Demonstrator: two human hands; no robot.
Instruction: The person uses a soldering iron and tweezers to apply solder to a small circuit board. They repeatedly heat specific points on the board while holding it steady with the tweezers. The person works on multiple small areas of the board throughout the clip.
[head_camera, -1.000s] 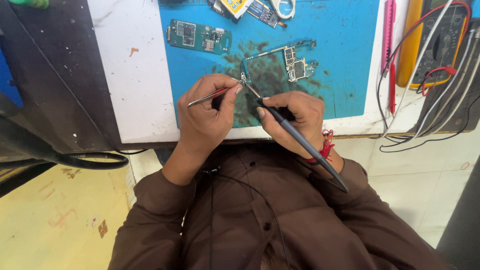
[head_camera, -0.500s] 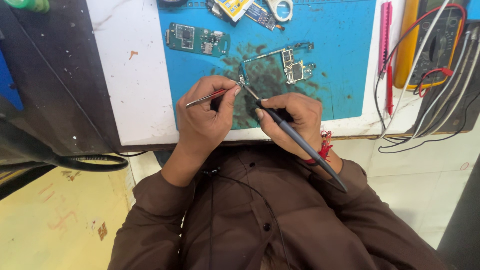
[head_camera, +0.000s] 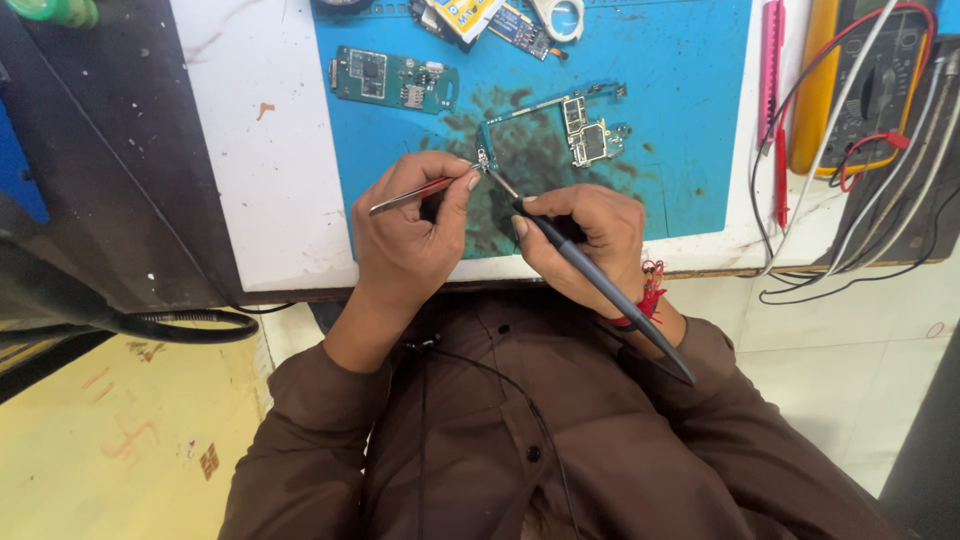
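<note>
My left hand (head_camera: 410, 235) pinches a pair of tweezers (head_camera: 420, 192) whose tips meet a thin L-shaped phone circuit board (head_camera: 585, 130) on the blue work mat (head_camera: 690, 110). My right hand (head_camera: 585, 240) grips a dark soldering iron (head_camera: 600, 285) like a pen, its tip touching the same end of the board, right beside the tweezer tips. The mat under the board is stained dark. Both hands rest at the mat's near edge.
A second green circuit board (head_camera: 395, 80) lies at the mat's upper left. More boards and a small magnifier (head_camera: 560, 18) sit at the top edge. A pink tool (head_camera: 772, 60), a yellow multimeter (head_camera: 860, 80) with red and black leads lie right. A black cable (head_camera: 170, 325) hangs left.
The view shifted slightly; both hands hold the same grip on the tweezers and the iron at the board's end, with no clear movement.
</note>
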